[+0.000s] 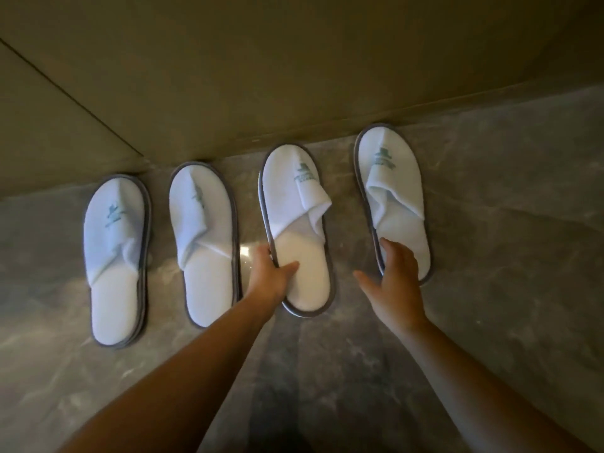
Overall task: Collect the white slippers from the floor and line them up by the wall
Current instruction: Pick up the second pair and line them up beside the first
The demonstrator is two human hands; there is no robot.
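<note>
Under your hands: grey marbled stone floor [490, 256], glossy, meeting a flat olive-tan wall [294, 60]. Four white terry slippers w/ grey piping sit toes to the wall, roughly in a row, each w/ a teal logo on the upper. Far-left slipper [114, 256] and 2nd slipper [206, 250] lie flat, untouched. Your left hand [271, 276] grips the 3rd slipper [300, 230] at its heel edge, thumb on the insole, fingers hidden under the rim. Your right hand [392, 269] is spread open, fingertips touching the left edge of the right slipper [398, 204], holding nothing.
</note>
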